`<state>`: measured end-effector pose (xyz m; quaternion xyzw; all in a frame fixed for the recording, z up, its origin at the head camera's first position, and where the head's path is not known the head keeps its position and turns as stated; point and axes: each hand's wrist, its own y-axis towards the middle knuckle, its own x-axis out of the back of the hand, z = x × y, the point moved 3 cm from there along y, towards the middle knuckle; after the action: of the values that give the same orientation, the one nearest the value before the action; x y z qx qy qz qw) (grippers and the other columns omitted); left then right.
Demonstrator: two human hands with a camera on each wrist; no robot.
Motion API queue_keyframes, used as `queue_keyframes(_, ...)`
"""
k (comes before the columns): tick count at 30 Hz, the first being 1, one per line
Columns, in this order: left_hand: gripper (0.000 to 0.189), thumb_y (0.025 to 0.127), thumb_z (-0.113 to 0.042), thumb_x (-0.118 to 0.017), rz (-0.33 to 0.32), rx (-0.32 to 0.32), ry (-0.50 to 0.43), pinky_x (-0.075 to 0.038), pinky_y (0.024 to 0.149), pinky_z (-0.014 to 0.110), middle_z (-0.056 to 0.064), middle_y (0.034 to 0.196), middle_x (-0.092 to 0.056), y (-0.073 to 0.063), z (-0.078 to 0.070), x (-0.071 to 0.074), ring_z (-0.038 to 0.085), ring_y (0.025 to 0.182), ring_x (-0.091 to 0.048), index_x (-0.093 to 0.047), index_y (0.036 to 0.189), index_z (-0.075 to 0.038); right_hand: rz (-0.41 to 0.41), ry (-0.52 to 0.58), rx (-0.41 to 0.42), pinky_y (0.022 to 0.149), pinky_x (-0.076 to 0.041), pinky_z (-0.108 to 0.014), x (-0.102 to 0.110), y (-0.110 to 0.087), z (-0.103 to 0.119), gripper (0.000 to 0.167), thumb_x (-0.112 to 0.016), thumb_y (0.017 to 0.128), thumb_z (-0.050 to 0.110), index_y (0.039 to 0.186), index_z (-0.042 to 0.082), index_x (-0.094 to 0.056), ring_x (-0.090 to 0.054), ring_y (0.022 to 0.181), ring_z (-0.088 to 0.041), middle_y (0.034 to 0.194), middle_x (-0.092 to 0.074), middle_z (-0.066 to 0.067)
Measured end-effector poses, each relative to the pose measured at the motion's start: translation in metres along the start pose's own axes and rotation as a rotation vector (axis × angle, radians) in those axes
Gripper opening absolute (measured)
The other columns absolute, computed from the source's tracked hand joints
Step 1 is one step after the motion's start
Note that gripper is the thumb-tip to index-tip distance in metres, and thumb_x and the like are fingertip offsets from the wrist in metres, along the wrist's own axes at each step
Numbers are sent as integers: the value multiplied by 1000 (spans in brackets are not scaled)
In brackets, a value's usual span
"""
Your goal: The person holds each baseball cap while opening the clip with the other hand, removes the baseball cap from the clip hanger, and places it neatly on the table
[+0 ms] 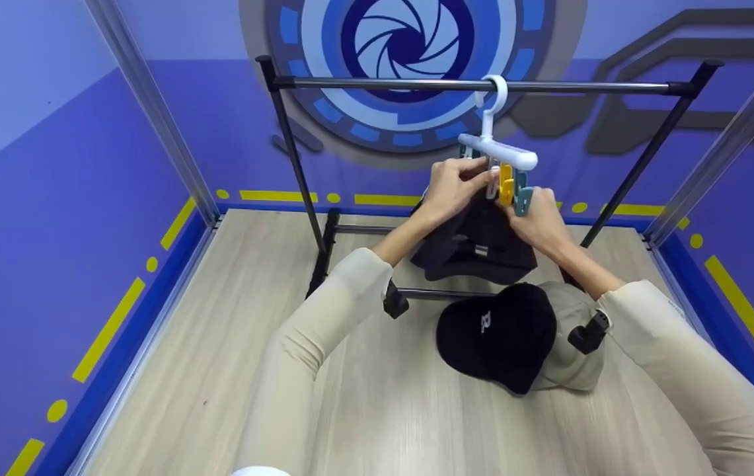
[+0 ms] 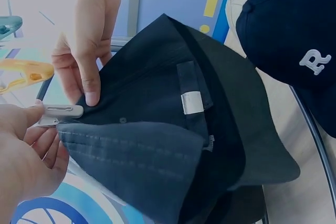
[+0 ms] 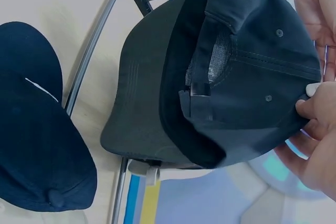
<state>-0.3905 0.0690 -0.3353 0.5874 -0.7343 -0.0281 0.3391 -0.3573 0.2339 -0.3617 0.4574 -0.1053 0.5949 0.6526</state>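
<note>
A white hanger (image 1: 499, 152) with coloured clips hangs by its hook from a rack rail (image 1: 377, 84). My left hand (image 1: 452, 188) pinches a whitish clip (image 2: 63, 111) under its bar. The clip's tip overlaps the top edge of a dark cap (image 2: 142, 93), tilted with its inside and back strap showing. My right hand (image 1: 540, 225) grips the cap's crown near that clip, thumb on the fabric (image 3: 247, 93). A yellow clip (image 1: 505, 184) and a green clip (image 1: 522, 193) hang between the hands, the green one against the right hand.
On the wood-look floor (image 1: 390, 410) lie a black cap (image 1: 509, 337) with a white letter and a beige cap (image 1: 578, 330) partly under it. The rack's lower bar (image 1: 443, 294) runs behind them. Blue walls (image 1: 39, 198) enclose both sides.
</note>
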Motion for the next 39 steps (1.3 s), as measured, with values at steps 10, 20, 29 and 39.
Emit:
queue_keyframes(10, 31, 94, -30, -75, -44, 108, -8, -53, 90, 18, 3, 119, -76, 1, 1, 8, 16, 112, -71, -74, 123, -17, 26, -83, 42, 58, -38, -27, -3, -5, 1, 13, -54, 78, -14, 76, -9, -67, -48, 62, -23, 66, -62, -13)
queue_keyframes(20, 40, 98, -22, -69, 56, 49, -60, -56, 86, 16, 11, 121, -76, -2, 1, 8, 17, 104, -75, -66, 135, -5, 21, -40, 78, 62, -45, -42, -10, -8, 2, 7, -62, 87, -8, 84, -12, -68, -60, 67, -32, 73, -67, -22)
queue_keyframes(29, 41, 100, -19, -68, 101, 5, -98, -55, 85, 16, 15, 117, -76, -4, -4, 10, 20, 102, -74, -64, 136, 0, 116, -28, 190, 82, -52, -50, -24, -15, 5, 20, -62, 95, -6, 107, 0, -77, -70, 97, -39, 106, -76, -21)
queue_keyframes(39, 50, 100, -38, -66, 92, -15, 205, -50, 98, 26, 7, 127, -73, -17, 17, 39, 21, 116, -66, -61, 141, -11, 181, -24, 309, 83, -57, -45, -34, -23, 12, 28, -60, 93, -13, 100, 6, -79, -74, 98, -31, 99, -79, -12)
